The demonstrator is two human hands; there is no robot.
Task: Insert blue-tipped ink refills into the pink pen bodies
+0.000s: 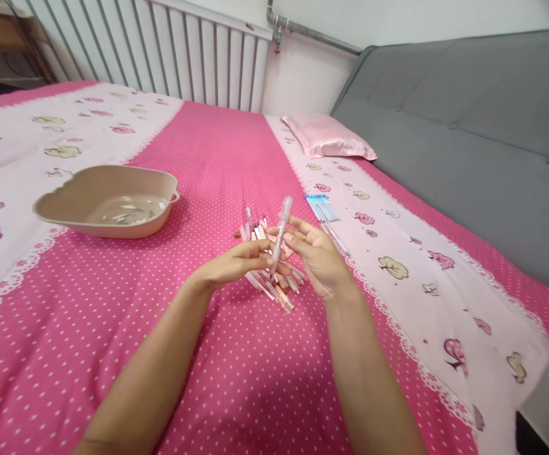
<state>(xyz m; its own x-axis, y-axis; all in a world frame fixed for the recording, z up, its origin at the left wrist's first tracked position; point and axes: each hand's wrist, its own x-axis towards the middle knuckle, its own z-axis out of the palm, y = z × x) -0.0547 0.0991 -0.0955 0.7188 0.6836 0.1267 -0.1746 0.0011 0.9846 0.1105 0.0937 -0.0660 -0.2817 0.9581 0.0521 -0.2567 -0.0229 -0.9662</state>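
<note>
A clear, pale pink pen [281, 230] stands tilted upward between my two hands. My left hand [236, 261] pinches its lower part between thumb and fingers. From the other side, my right hand [319, 256] has thumb and fingers closed at the pen's middle. Beneath both hands lies a loose pile of pens [281, 296] in pink, white and orange-brown, partly covered by my fingers. To the right, several blue-capped pens [322, 207] lie side by side in a neat row. Just below that row is a slim clear pen [336, 239], apart from the pile.
A beige plastic basin [108, 230] with small white and grey scraps inside rests at the left on the pink dotted bedspread [236, 379]. A pink pillow [329, 136] lies by the grey padded headboard [468, 126]. A white radiator [184, 54] lines the far wall.
</note>
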